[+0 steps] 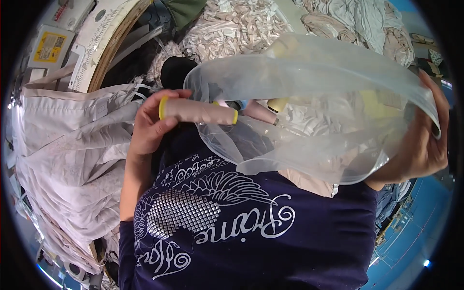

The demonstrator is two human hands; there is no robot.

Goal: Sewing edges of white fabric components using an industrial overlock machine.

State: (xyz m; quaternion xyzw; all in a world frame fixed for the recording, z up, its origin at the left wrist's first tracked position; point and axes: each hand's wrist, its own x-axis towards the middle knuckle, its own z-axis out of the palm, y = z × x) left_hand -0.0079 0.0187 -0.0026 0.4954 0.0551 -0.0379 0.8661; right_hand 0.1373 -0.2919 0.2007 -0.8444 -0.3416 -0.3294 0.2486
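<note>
The spool of pale pink thread (198,111) lay almost level in the person's left hand (152,126), its long axis running side to side, tipped very slightly down toward the right. One yellow end cap faced left, past the fingertips; the other yellow cap pointed right, straight into the mouth of the clear plastic bag (309,106). The left hand was closed around the spool near its left end, fingers curled over the top and thumb beneath, so the spool's right half stuck out free and just crossed the bag's rim.

To the right of the spool, the bag was held open and bulging. The right hand (423,140) gripped its far edge, fingers folded over the plastic rim with the film pinched against the palm. Inside the bag, just beyond the spool's right cap, more spools (263,110) showed dimly through the film, one pinkish, one with a yellow end.

Below the spool was the person's dark navy shirt (251,232) with white print. Left of the spool hung heaped pale grey fabric (72,145). Above it lay a tangle of cream fabric strips (227,29).
</note>
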